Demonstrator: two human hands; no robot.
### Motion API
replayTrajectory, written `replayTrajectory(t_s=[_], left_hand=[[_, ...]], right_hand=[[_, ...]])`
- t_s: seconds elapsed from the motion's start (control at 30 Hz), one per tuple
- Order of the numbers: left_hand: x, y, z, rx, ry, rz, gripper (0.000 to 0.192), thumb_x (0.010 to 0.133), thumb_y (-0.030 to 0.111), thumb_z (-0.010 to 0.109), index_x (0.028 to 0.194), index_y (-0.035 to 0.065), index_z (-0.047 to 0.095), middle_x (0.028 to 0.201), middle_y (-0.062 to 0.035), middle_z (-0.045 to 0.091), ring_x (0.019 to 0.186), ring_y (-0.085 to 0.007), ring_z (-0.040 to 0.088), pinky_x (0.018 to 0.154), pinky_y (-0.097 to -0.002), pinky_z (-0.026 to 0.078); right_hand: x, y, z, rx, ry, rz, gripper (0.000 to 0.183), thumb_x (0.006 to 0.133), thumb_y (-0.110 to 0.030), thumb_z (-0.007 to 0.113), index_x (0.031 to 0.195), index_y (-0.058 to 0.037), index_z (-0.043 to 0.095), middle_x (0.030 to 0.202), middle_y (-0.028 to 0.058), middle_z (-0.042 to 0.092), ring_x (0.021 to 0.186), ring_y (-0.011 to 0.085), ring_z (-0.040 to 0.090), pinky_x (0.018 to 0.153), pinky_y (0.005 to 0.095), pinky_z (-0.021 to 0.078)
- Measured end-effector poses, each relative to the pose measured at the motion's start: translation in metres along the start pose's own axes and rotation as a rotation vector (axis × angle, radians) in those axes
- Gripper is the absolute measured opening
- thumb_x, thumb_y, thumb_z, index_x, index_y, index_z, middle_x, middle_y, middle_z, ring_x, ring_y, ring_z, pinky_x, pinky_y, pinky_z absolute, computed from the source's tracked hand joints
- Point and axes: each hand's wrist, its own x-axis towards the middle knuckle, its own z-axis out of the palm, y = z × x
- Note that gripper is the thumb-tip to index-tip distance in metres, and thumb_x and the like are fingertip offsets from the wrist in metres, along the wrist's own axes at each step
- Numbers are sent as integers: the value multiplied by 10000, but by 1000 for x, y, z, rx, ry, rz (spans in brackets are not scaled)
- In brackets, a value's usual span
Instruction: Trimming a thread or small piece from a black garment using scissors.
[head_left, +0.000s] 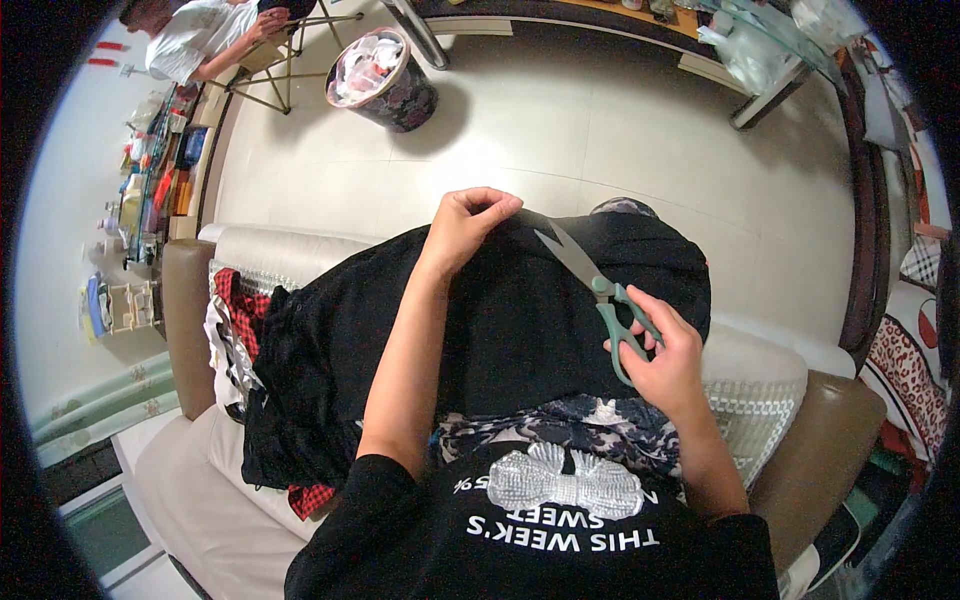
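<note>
A large piece of black fabric lies spread over my lap and knees. Above its far edge is my left hand, thumb and fingertips pinched together; whatever thin thing may be between them is too small to tell. My right hand holds a pair of scissors by green handles, with fingers through the loops. The scissor blades are parted and point up and left towards my left hand, a short way from its fingertips. Under the fabric, patterned cloth shows at my waist.
I sit on a light sofa with brown armrests. Red-checked cloth and white cloth lie at the left. A filled bin stands on the tiled floor ahead, near a seated person. Table legs stand farther off.
</note>
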Motion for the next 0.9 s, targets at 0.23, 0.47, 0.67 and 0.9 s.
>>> replayTrajectory(t_s=[0.23, 0.47, 0.67, 0.9], left_hand=[[3, -10, -6, -46, 3, 25, 215, 900, 223, 709, 894, 8, 717, 802, -17, 675, 752, -89, 586, 732, -241, 470], [11, -7, -9, 297, 53, 59, 523, 973, 440, 551, 848, -41, 716, 802, -121, 689, 794, -193, 635, 816, -344, 493], [20, 21, -1, 652, -112, -109, 509, 891, 501, 644, 839, 5, 743, 923, -160, 697, 941, -244, 652, 894, -375, 486], [31, -4, 2, 517, -182, 23, 288, 841, 288, 757, 898, 7, 729, 903, -97, 716, 850, -176, 663, 857, -322, 509]], right_hand=[[14, 4, 5, -150, -42, -77, 529, 717, -77, 732, 1233, -40, 627, 791, 97, 609, 605, 219, 591, 566, 333, 474], [9, 4, 1, -181, -49, -21, 527, 718, -91, 735, 1230, -31, 626, 826, 108, 636, 636, 237, 617, 597, 343, 493], [3, 6, -2, -140, -46, 111, 524, 722, -7, 727, 1236, -10, 626, 992, 120, 691, 725, 135, 611, 610, 276, 516], [2, 7, 0, -109, -33, 115, 526, 724, -70, 725, 1237, -34, 618, 964, 137, 670, 722, 217, 660, 649, 329, 529]])
